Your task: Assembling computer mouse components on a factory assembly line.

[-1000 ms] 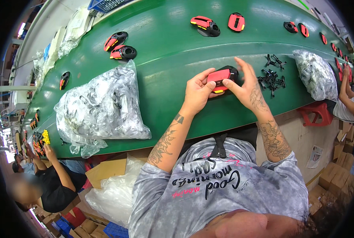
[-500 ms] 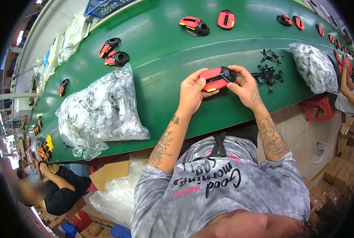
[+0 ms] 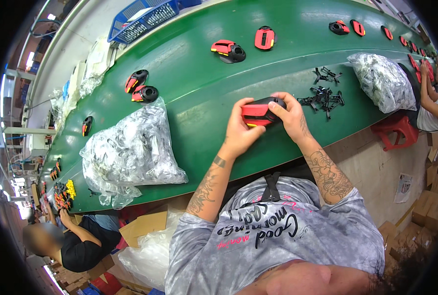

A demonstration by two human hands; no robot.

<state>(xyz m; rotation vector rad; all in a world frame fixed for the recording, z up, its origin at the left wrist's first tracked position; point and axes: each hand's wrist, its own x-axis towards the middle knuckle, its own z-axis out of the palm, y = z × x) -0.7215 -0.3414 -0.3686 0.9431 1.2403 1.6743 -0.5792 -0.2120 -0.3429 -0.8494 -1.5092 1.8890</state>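
Broadly, a long green work surface point(image 3: 199, 101) spans the view, bending toward the rim. Next in size comes a clear plastic bag point(image 3: 135, 145) filled with parts, lying on it to the person's left; a second, smaller clear bag point(image 3: 383, 81) lies well to the right. A blue basket point(image 3: 142, 22) stands beyond the far edge, toward the upper left. Between the bags, the left hand point(image 3: 239, 129) and the right hand point(image 3: 290, 115) are both closed around one red-and-black shell point(image 3: 255, 113), which is in front of the torso, over the green surface; whether it touches that surface I cannot tell. The left hand grasps the red end, thumb along the near side, while the right hand grips the black end, thumb on top. Similar shells point(image 3: 265, 38) lie farther back. Thin black pieces point(image 3: 322, 98) lie loosely heaped just beside the right hand. Smallest, a yellow strip point(image 3: 252, 125) marks the held shell's near edge.
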